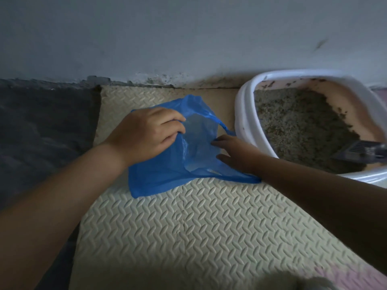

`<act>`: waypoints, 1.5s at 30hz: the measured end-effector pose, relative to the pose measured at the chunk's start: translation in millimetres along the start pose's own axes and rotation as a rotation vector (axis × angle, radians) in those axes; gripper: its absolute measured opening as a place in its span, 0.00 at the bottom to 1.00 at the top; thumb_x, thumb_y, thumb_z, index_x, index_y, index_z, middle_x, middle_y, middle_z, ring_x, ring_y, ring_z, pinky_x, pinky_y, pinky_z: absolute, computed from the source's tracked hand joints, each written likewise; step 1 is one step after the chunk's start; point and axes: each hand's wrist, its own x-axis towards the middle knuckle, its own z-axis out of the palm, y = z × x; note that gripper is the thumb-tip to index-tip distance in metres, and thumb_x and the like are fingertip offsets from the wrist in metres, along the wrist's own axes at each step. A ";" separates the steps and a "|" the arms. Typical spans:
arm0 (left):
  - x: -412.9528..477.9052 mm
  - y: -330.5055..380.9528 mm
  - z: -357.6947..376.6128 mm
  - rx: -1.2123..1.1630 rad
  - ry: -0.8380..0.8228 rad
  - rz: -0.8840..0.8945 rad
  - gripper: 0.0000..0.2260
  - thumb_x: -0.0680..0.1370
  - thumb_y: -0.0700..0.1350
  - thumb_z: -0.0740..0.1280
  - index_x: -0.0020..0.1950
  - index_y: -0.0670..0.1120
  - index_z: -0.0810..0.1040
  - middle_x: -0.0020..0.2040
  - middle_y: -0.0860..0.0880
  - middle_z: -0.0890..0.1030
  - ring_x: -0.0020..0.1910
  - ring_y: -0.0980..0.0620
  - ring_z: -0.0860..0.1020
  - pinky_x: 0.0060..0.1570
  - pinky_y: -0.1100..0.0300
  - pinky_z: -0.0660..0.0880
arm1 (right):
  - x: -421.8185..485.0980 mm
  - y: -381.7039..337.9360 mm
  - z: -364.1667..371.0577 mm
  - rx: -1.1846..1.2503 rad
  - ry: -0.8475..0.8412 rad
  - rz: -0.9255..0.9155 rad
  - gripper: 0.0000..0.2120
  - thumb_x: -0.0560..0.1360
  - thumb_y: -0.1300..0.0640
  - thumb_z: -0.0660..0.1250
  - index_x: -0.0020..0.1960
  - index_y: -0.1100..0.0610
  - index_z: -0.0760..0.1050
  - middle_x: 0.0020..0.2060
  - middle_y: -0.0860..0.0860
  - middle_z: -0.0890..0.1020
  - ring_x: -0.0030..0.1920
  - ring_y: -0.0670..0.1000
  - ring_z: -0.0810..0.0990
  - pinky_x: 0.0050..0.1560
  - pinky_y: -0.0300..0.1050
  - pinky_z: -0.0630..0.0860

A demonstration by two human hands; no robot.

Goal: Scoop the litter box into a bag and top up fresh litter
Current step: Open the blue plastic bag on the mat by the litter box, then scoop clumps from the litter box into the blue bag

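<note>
A thin blue plastic bag (167,176) lies on the cream foam mat (209,227), its mouth facing the litter box. My left hand (144,135) grips the bag's upper edge with curled fingers. My right hand (236,151) rests on the bag's right side with the fingers stretched out. The white litter box (245,122) stands at the right, its inside beige, holding grey-brown litter (297,126) heaped toward the left. A dark scoop (362,152) lies in the litter at the right edge of the view.
A grey wall (188,38) runs along the back, with dirt and stray litter at its foot. A dark grey cloth or rug (41,132) covers the floor at the left. A pale blurred object (301,283) shows at the bottom edge.
</note>
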 end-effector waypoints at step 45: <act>187.2 116.8 180.9 0.053 -0.499 -0.583 0.27 0.81 0.52 0.55 0.78 0.46 0.52 0.79 0.47 0.44 0.76 0.48 0.37 0.75 0.49 0.44 | -179.4 302.5 -94.9 -0.266 0.390 0.457 0.22 0.72 0.52 0.66 0.63 0.60 0.72 0.63 0.59 0.72 0.64 0.62 0.68 0.60 0.57 0.69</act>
